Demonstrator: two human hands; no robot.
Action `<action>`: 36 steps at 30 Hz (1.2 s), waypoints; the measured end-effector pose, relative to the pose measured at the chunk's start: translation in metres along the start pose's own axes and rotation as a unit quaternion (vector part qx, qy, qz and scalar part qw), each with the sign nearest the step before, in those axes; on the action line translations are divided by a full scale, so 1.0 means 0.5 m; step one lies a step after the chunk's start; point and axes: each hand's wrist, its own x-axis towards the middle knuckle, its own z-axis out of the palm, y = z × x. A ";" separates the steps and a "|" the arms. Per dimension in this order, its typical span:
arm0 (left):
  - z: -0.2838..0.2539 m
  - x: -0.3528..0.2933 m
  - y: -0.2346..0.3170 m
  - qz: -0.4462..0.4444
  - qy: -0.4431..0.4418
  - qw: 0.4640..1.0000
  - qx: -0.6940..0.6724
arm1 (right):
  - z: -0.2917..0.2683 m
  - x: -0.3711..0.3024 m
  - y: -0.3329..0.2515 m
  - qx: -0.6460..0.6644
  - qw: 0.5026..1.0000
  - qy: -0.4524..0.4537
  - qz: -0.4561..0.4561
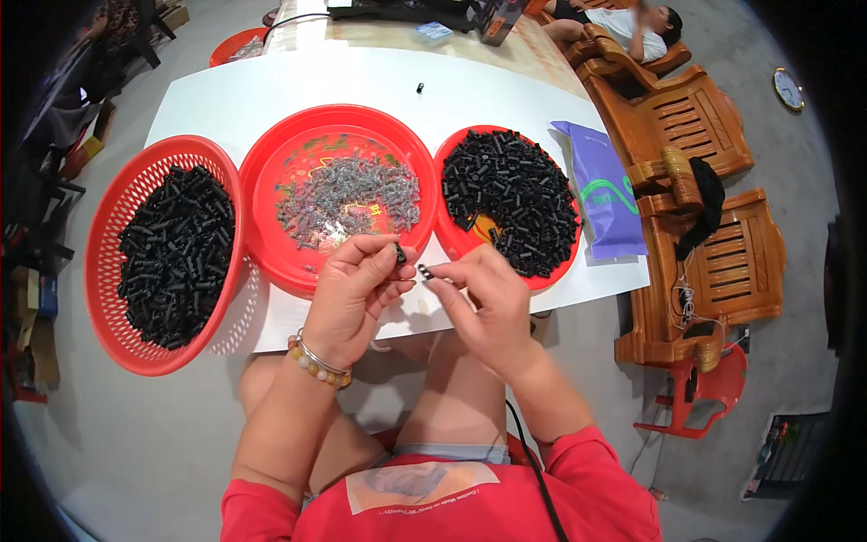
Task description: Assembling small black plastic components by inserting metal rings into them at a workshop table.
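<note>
My left hand point(361, 285) is closed, pinching a small black plastic part point(400, 255) between thumb and fingertips. Just to its right, my right hand point(483, 303) pinches another small black part point(424, 271) with a pale or shiny spot. The two parts are close together but apart, above the table's near edge. Beyond my hands a red basin point(257, 248) holds many small clear or silvery pieces point(348, 194). On its right, a red tray point(542, 278) is heaped with short black parts point(515, 194). A red perforated basket point(104, 298) at the left holds longer black cylindrical parts point(176, 257).
The containers stand on a white board point(361, 72). A single black part point(420, 88) lies near its far side. A purple packet point(607, 194) is at the right edge. Wooden chairs point(722, 244) and a red plastic stool point(709, 397) stand to the right; a seated person point(623, 27) is farther off.
</note>
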 end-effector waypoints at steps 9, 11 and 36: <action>0.000 -0.007 0.001 0.014 -0.005 1.000 0.022 | 0.026 -0.005 -0.015 -0.012 1.000 0.004 -0.011; -0.003 -0.005 -0.003 0.023 -0.002 0.999 0.036 | 0.028 -0.006 -0.016 -0.026 0.999 0.010 -0.018; 0.003 -0.007 -0.009 0.173 -0.039 0.976 0.129 | 0.060 -0.017 -0.051 -0.073 0.995 0.072 0.006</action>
